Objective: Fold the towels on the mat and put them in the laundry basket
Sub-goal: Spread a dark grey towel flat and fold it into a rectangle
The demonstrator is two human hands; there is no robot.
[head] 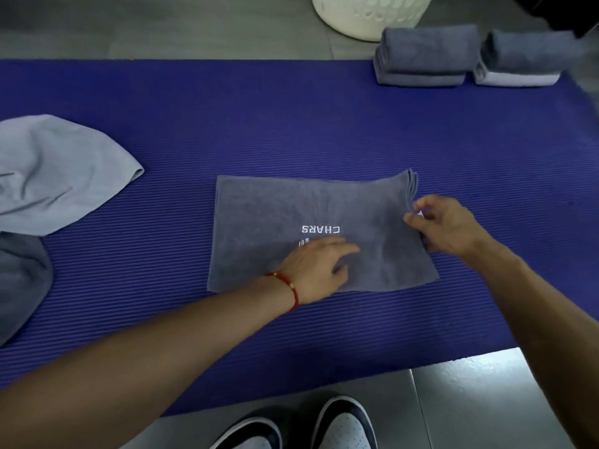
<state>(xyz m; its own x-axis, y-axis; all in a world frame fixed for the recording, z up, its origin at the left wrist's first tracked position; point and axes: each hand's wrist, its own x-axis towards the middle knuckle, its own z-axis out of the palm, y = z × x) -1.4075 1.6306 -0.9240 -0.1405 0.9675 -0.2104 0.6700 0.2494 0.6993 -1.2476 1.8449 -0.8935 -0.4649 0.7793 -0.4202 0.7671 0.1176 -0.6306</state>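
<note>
At centre frame on the ribbed blue mat (291, 124), the left hand (319, 268) presses flat-fingered on the folded dark grey towel (269, 222) while the right hand (445, 226) pinches its right edge.

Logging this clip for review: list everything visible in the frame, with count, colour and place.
mat: 1, blue ribbed, across the floor
grey towel: 1, dark grey, white lettering, part-folded at mat centre
folded towels: 2 stacks, grey, one with a paler bottom layer, mat's far right
unfolded towels: 2, light grey over darker grey, mat's left edge
laundry basket: 1, white, floor beyond the mat
shoes: 2, white and dark, bottom edge
bracelet: 1, red, left wrist
left hand: presses the grey towel
right hand: pinches its right edge
</note>
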